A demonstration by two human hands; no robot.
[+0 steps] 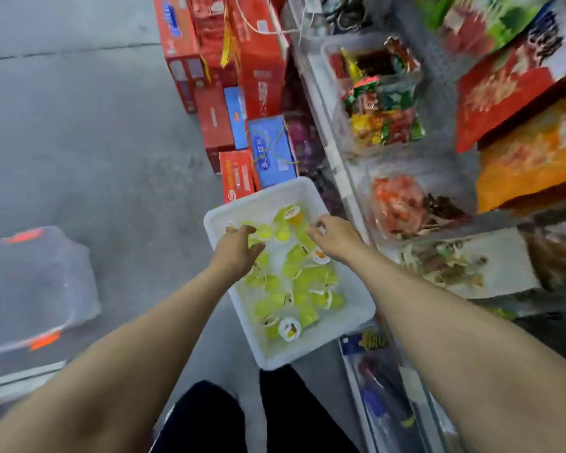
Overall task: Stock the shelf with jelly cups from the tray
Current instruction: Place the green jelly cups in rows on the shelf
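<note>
both hands [239, 246] [332, 235] over jelly cups [294, 282]

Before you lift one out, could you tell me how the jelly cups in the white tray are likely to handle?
The jelly cups lie tumbled on their sides, so they probably tip and roll easily. They look like small, smooth plastic, likely light and somewhat slippery. The left hand and right hand both reach into the tray, which suggests several could be grabbed together.

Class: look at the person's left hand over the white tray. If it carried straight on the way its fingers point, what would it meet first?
Most likely the yellow-green jelly cups just beyond the left hand, inside the tray. Depth is unclear; it may already touch them.
</note>
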